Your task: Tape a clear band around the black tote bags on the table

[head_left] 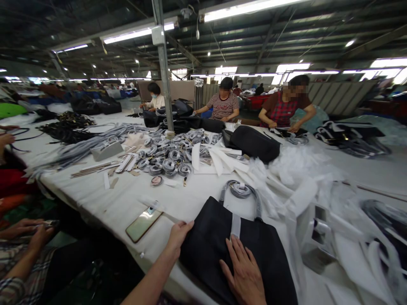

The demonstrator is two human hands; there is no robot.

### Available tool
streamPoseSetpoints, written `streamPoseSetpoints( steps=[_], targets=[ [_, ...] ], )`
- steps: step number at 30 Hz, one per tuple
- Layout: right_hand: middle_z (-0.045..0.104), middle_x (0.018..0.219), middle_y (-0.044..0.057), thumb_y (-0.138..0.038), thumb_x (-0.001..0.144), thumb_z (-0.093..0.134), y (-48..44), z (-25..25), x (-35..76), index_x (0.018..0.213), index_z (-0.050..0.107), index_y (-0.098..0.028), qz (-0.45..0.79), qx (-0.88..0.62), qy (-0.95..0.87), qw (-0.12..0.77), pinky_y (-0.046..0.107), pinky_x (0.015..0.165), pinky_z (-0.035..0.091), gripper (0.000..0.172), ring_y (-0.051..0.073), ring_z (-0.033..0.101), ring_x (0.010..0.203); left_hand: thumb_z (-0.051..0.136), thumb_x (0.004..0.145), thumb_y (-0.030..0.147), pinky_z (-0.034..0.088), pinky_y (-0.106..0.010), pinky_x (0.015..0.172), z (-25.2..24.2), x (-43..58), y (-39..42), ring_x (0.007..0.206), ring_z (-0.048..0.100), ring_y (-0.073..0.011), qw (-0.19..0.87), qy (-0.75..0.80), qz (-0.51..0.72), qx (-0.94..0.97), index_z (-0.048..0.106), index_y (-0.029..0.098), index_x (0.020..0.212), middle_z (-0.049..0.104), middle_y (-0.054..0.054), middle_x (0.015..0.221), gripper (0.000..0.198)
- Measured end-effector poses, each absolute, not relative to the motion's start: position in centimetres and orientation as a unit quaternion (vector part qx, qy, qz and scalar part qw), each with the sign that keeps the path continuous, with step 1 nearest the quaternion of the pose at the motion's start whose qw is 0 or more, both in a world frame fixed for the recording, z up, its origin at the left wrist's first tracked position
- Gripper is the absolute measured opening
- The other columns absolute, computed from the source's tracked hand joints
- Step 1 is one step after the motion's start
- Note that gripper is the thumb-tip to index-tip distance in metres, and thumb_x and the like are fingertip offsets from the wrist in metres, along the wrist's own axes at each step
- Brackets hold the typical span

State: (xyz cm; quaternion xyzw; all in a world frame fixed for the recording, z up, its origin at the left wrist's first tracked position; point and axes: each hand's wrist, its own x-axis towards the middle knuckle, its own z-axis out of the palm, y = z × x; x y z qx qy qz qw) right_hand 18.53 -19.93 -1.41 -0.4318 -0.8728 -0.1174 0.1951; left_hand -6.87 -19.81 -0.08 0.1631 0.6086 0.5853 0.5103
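Note:
A black handbag (206,237) lies on the white-covered table in front of me. My left hand (178,237) grips its left edge, with the fingers partly hidden at the bag's side. Flat on the bag's front rests my right hand (243,267), fingers stretched out. Its fingertips reach the lower end of a pale strip (235,226) that runs down from the bag's top edge. Beyond that edge the wrapped grey handles (258,205) lie on the table around a coiled grey strap (240,189).
A phone (144,223) lies left of the bag. Several coiled straps (170,167) are heaped farther back, near a metal post (164,67). Clear plastic wrap (302,169) and a grey tape dispenser (318,241) stand at the right. Co-workers (222,103) sit across; another person's hands (34,233) are at lower left.

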Motion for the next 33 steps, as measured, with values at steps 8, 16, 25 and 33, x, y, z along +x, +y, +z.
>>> streamPoseSetpoints(
  steps=[8,16,25,33],
  targets=[
    [0.045,0.144,0.011,-0.052,0.091,0.044,-20.0,-1.1,18.4,0.138,0.044,-0.019,-0.121,-0.432,-0.87,0.205,0.041,0.102,0.035,0.058,0.026,0.044,0.129,0.075,0.061,0.035,0.049,-0.029,0.058,-0.3,-6.3,-17.3,0.059,0.063,-0.0192,0.499,0.595,0.621,0.108,0.064,0.012,0.069,0.066,-0.004,0.06,0.027],
    [0.044,0.144,0.01,-0.051,0.09,0.047,-19.9,-1.4,18.6,0.14,0.041,-0.018,-0.145,-0.42,-0.873,0.203,0.039,0.103,0.034,0.06,0.025,0.045,0.128,0.055,0.081,0.03,0.052,-0.03,0.062,0.8,-9.2,-17.8,0.066,0.068,-0.0172,0.473,0.543,0.693,0.04,0.055,0.016,0.085,0.071,-0.008,0.077,0.015],
    [0.045,0.143,0.009,-0.053,0.089,0.046,-19.7,-1.3,18.6,0.138,0.044,-0.018,-0.176,-0.41,-0.869,0.214,0.038,0.102,0.034,0.06,0.025,0.046,0.127,0.041,0.089,0.025,0.054,-0.035,0.068,4.1,-17.9,-16.7,0.066,0.068,-0.0179,0.364,0.511,0.779,0.008,0.05,0.017,0.082,0.068,-0.005,0.067,0.013],
    [0.043,0.145,0.01,-0.053,0.088,0.048,-19.5,-1.9,18.7,0.139,0.043,-0.018,-0.143,-0.417,-0.873,0.211,0.04,0.103,0.033,0.062,0.026,0.044,0.129,0.039,0.093,0.043,0.053,-0.031,0.071,6.5,-24.7,-17.0,0.07,0.066,-0.0153,0.342,0.485,0.804,-0.017,0.054,0.019,0.089,0.067,-0.003,0.078,0.029]
  ],
)
